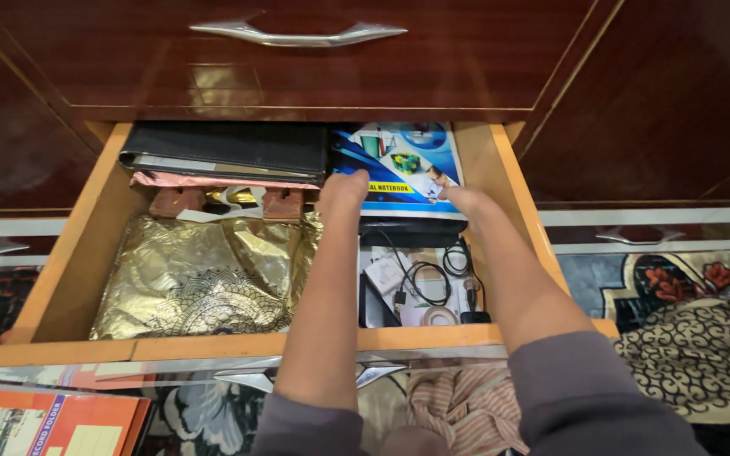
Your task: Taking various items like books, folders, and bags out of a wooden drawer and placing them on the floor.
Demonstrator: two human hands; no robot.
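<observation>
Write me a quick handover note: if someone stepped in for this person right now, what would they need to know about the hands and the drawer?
Left hand: reaching deep into the open drawer, fingers on the near edge of the blue notebook.
Right hand: on the same notebook's lower right corner. Whether either hand grips it cannot be told.
Notebook lies at the back right, beside the black folder.
Gold bag fills the left; cables and small items lie front right.
Done: drawer pulled open. Notebook not yet lifted out.

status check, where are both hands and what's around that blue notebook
Left hand and right hand both gripping glossy blue notebook at rear of open wooden drawer. Black cables below, gold foil bag alongside.
</observation>
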